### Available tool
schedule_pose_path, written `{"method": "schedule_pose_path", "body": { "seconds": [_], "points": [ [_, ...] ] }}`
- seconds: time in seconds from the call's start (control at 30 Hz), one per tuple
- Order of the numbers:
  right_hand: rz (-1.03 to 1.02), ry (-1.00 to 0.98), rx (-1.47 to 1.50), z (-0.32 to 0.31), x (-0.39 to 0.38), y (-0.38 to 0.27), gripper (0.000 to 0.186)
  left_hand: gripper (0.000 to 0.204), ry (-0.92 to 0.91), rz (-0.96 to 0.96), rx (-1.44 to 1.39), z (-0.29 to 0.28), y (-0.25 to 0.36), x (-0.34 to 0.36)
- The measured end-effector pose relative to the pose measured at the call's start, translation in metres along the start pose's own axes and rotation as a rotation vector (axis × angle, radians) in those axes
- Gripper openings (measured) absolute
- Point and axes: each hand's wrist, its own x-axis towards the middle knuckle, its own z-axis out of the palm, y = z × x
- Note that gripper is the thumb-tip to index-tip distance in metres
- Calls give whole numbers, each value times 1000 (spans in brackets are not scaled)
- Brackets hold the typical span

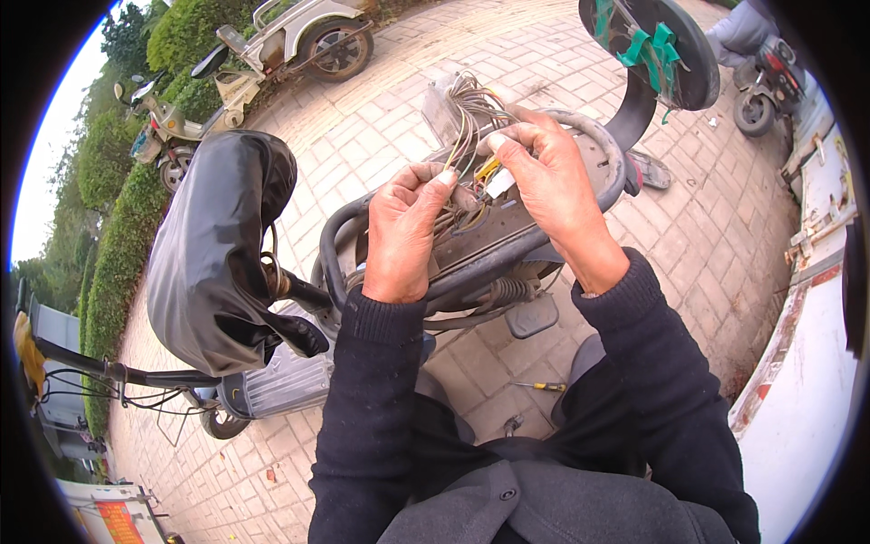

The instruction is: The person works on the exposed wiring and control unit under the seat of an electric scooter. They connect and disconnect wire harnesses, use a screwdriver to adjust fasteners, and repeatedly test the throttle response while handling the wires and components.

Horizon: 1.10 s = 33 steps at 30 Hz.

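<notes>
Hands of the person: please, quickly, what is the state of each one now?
Left hand: closed, pinching thin wires between thumb and finger.
Right hand: fingers bent beside the white connector; whether it grips anything cannot be told.

Wide fisheye view from head height, steeply downward, hands close below

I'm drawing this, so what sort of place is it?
Probably an outdoor roadside or parking area: there's brick paving, a green hedge and a parked pale vehicle beside the greenery.
</notes>
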Motion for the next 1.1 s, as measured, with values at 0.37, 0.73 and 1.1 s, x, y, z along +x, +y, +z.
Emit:
{"method": "schedule_pose_path", "body": {
  "seconds": [0.37,0.73,1.1],
  "points": [
    [-98,33,-317,0,-3,-11,34,15,-114,-4,74,-5,0,-2],
    [155,124,58,14,-6,6,30,12,-140,-71,130,-4,2,-3],
    [48,107,-421,9,-5,-4,22,17,-102,-93,-221,-7,4,-3]
  ]
}}
